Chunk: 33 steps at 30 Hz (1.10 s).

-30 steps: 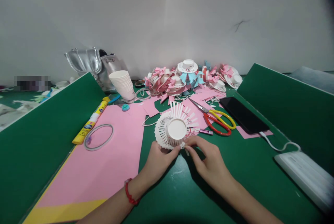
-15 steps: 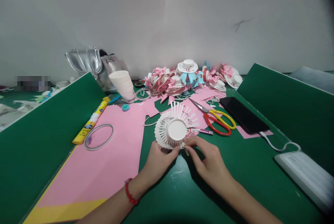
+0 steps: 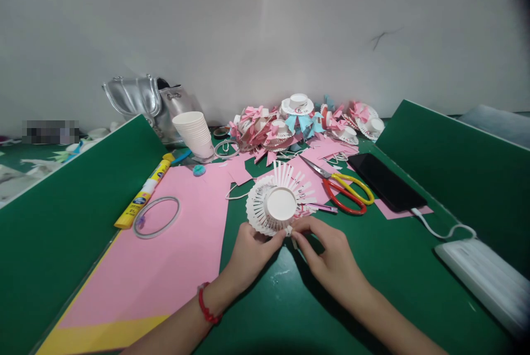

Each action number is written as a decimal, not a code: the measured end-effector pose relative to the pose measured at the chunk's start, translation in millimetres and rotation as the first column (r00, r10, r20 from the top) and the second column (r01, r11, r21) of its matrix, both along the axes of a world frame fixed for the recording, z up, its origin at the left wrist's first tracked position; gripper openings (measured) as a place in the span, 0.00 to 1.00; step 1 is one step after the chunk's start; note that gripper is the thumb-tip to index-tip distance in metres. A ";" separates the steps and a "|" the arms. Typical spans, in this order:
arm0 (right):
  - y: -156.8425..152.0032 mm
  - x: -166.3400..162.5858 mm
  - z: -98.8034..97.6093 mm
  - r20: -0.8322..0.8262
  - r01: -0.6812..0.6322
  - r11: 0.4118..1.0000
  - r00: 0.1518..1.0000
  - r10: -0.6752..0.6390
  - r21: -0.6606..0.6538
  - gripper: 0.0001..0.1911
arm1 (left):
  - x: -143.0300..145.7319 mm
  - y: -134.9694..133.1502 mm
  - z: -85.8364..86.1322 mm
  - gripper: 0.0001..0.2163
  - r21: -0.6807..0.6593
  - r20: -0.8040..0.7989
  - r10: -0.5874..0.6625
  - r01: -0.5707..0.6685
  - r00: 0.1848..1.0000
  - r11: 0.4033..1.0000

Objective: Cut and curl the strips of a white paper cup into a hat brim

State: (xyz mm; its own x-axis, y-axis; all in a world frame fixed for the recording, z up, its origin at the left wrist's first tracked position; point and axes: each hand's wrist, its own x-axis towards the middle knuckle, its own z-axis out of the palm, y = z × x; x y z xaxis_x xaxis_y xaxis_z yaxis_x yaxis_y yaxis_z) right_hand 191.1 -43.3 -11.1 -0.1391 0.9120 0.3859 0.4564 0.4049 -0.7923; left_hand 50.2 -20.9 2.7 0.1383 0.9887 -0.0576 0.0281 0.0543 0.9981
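Barely shifted since a second ago, a white paper cup (image 3: 281, 204) cut into splayed strips sits very slightly farther right, and the small bent strip (image 3: 289, 230) at its near edge lies a touch nearer the left thumb. Both hands close on the piece above the green counter (image 3: 281, 305): the left hand (image 3: 259, 250), below a red bracelet (image 3: 209, 304), grips the near rim between thumb and fingers, while the right hand (image 3: 325, 242) pinches the bent strip between thumb and forefinger. The round base faces up; strips on the left are folded into a scalloped edge, those on the far and right sides fan out straight. Scissors (image 3: 351, 192) with red and yellow handles lie to the right, near a dark phone (image 3: 387, 183) on a white cable (image 3: 439, 232). Pink paper (image 3: 186, 255) spreads at left, with a yellow tube (image 3: 141, 200) and a thin ring (image 3: 179, 210). Behind stand stacked paper cups (image 3: 194, 131) and a heap of small paper hats (image 3: 298, 104) with pink and blue bows.
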 end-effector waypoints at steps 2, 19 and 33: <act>-0.2 -0.2 0.4 0.008 -0.003 1.000 1.000 0.003 -0.009 0.06 | 0.2 -0.1 0.6 0.12 -0.002 -0.001 -0.001 0.001 1.000 1.000; -0.6 -1.7 1.9 -0.001 -0.032 0.999 1.000 0.032 -0.022 0.06 | 0.1 -0.4 -0.1 0.13 -0.037 0.009 0.012 -0.012 1.000 0.999; -2.3 -7.0 0.9 0.011 0.030 0.997 1.000 -0.029 -0.075 0.06 | -0.5 -0.2 -1.8 0.14 0.122 -0.141 -0.071 0.089 0.987 0.989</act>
